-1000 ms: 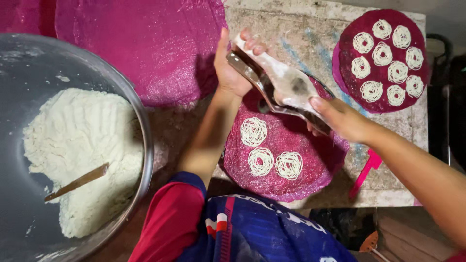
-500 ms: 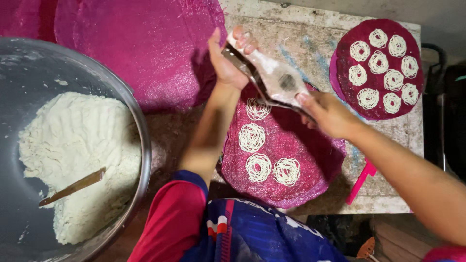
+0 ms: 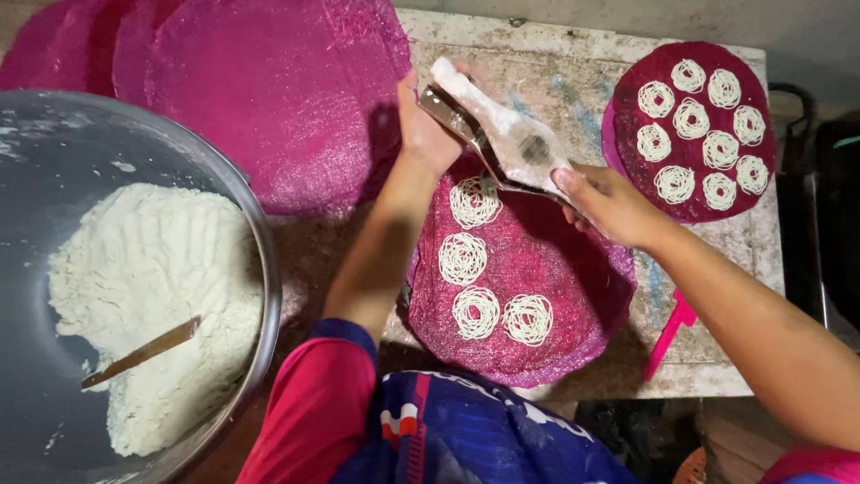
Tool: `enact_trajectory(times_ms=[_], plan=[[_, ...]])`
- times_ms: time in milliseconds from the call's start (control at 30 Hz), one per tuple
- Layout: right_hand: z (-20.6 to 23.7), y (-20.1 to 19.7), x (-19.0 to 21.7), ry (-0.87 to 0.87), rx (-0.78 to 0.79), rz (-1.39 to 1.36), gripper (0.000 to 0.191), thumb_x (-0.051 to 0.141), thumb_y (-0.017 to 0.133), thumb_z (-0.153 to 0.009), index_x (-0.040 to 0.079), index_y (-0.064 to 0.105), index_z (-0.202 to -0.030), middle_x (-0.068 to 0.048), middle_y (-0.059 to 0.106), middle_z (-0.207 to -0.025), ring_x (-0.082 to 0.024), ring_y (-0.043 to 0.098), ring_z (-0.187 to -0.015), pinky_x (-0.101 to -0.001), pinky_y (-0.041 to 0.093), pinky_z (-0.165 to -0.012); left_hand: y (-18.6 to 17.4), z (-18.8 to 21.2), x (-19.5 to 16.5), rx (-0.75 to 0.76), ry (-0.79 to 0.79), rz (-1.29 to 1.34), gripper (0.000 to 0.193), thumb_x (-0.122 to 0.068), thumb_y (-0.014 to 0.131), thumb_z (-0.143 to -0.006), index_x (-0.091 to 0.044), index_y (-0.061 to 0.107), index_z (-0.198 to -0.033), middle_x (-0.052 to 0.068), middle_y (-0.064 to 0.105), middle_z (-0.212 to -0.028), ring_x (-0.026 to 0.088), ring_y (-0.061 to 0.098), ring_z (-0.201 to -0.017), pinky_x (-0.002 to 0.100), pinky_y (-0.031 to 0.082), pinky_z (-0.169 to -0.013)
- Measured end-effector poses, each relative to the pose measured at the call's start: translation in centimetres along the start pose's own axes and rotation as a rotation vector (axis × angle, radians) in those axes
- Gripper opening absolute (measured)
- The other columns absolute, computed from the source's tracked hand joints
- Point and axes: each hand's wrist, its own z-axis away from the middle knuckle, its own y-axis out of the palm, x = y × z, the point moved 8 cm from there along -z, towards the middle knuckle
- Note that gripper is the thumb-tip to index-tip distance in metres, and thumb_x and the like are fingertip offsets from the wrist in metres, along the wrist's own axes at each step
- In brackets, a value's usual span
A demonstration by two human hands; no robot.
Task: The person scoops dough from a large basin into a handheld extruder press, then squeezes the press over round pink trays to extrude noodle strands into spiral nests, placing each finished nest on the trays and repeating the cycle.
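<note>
Noodle coils: four on the mat (image 3: pixel 573 296) below the grip; eight on the mat (image 3: pixel 627 143) right of it.

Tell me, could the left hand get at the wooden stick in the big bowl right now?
Probably not at once: the left hand grips one end of the dough press. The wooden stick lies uncovered in the dough, so once the press is released the way looks free.

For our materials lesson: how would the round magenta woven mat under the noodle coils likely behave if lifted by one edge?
The round magenta woven mat looks thin, so it would probably sag. Its white noodle coils look soft and could slide or break apart. It likely weighs little.
</note>
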Motion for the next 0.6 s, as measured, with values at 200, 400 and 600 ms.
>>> enact_trajectory(times_ms=[200, 400, 600], plan=[[0.0, 0.3, -2.2, -0.032, 0.001, -0.137, 0.058, 0.057, 0.041, -0.103, 0.005, 0.061, -0.089, -0.005, 0.063, -0.071, -0.015, 0.061, -0.061, -0.0314, 0.050, -0.058, -7.9, 1.2, 3.9, -0.122, -0.400, -0.932, 0.085, -0.070, 0.013, -0.100, -0.006, 0.054, -0.136, 0.003, 0.067, -0.084, 0.006, 0.043, -0.049, 0.023, 0.021, -0.037], [-0.2, -0.4, -2.9, -0.078, -0.159, -0.063, 0.057, 0.055, 0.042, -0.106, 0.003, 0.059, -0.089, -0.006, 0.061, -0.070, -0.015, 0.060, -0.061, -0.0320, 0.050, -0.060, -8.0, 2.4, 1.0, 0.087, 0.131, -1.683, 0.059, -0.040, 0.028, -0.108, -0.004, 0.037, -0.153, 0.003, 0.078, -0.105, 0.011, 0.049, -0.050, 0.026, 0.036, -0.043], [3.7, -0.4, -5.0, -0.064, -0.077, -0.307, 0.057, 0.056, 0.042, -0.105, 0.003, 0.061, -0.095, -0.007, 0.066, -0.076, -0.016, 0.063, -0.064, -0.0322, 0.051, -0.060, -3.7, 8.3, -0.4, 0.106, 0.280, -1.310, 0.053, -0.036, 0.046, -0.106, -0.010, 0.052, -0.151, 0.009, 0.075, -0.123, 0.020, 0.071, -0.088, 0.034, 0.055, -0.081]])
